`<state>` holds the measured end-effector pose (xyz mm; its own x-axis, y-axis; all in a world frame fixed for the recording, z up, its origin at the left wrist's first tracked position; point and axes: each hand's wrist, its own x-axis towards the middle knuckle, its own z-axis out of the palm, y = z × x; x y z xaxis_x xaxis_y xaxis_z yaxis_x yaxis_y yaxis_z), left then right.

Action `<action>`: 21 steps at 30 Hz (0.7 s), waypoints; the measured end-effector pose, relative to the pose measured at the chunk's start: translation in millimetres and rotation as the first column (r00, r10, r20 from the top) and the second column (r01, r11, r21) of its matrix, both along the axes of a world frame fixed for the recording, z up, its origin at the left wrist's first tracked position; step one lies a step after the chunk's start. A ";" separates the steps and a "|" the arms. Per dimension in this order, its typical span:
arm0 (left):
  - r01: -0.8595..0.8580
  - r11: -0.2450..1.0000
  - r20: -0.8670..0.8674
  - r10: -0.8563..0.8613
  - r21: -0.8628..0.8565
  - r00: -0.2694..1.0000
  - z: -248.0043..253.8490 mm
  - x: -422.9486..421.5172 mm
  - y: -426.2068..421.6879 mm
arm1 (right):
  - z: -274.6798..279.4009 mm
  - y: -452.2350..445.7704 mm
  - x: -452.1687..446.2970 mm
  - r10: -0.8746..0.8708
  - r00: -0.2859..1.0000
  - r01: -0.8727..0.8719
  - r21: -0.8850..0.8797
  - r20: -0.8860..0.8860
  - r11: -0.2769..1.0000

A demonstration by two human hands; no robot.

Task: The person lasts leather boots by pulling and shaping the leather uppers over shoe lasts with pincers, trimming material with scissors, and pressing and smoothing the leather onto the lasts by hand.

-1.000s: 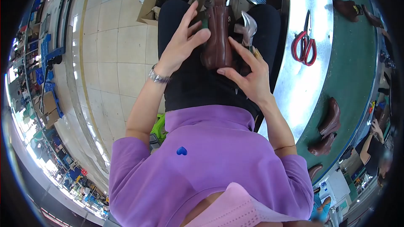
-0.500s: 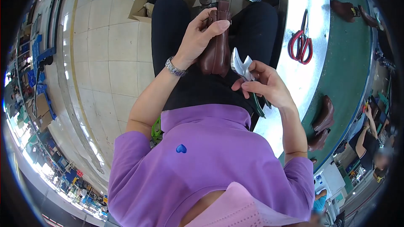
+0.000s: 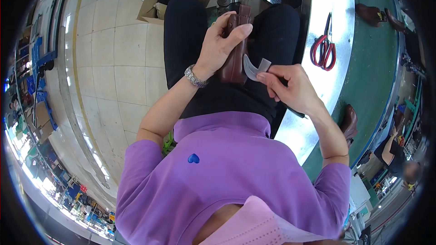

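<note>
A brown leather shoe upper [image 3: 234,66] rests in my lap between the thighs. My left hand [image 3: 217,47] is closed around its far part, with the thumb across the top and the fingers on the far side. My right hand [image 3: 294,90] grips a pair of metal pliers [image 3: 252,71] with curved jaws and dark green handles, which are mostly hidden in the palm. The jaws are beside the near right end of the shoe upper. Whether they touch the leather I cannot tell.
Red-handled scissors [image 3: 324,50] lie on the metal ledge [image 3: 334,0] at my right. Beyond it, brown shoe pieces [image 3: 371,14] sit on a green surface [image 3: 379,63]. A cardboard box [image 3: 152,4] with black material stands ahead on the tiled floor.
The pliers have turned in my right hand, and that hand has moved slightly right. The shoe upper has rolled a little in my left hand.
</note>
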<state>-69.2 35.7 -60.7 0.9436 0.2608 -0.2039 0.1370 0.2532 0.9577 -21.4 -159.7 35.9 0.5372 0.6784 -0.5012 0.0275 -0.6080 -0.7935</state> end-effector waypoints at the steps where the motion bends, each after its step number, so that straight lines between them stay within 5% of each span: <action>1: 0.013 1.000 -0.013 -0.013 -0.015 1.000 -1.8 1.0 1.4 | 4.5 3.3 0.1 0.037 0.993 -0.033 -0.032 0.112 0.999; 4: 0.039 0.994 -0.025 -0.042 -0.100 0.999 0.1 11.5 9.3 | 10.5 11.0 7.0 0.133 0.917 -0.098 -0.110 0.376 0.989; 7: 0.060 0.960 -0.041 -0.074 -0.274 0.996 1.9 20.8 19.9 | -9.1 11.7 -0.3 -0.087 0.963 0.074 0.062 0.253 0.995; 11: 0.041 0.956 -0.047 -0.057 -0.292 0.997 -6.6 21.2 24.5 | -31.3 -15.7 -23.9 -0.412 0.906 0.393 0.169 0.099 0.904; 13: 0.056 0.954 -0.046 -0.073 -0.295 0.996 -9.1 21.7 29.9 | -41.5 -42.5 -32.8 -0.538 0.814 0.536 0.074 0.218 0.841; 17: 0.015 0.908 -0.059 -0.044 -0.418 0.997 -7.1 23.0 33.2 | -93.0 -124.3 -51.9 -0.265 0.546 0.679 -0.235 0.794 0.695; 20: 0.027 0.901 -0.059 -0.059 -0.434 0.997 -3.4 20.7 32.2 | -83.0 -132.1 -57.0 -0.261 0.611 0.751 -0.442 0.748 0.490; 21: 0.052 0.901 -0.049 -0.081 -0.431 0.996 -5.4 19.2 33.0 | -85.2 -132.2 -58.0 -0.187 0.581 0.739 -0.417 0.792 0.530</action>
<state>-50.1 68.7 -66.1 0.9370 0.0716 -0.3420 0.2247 0.6259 0.7468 -79.5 -292.0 -49.3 0.9845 -0.1557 -0.0807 -0.1620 -0.9836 -0.0788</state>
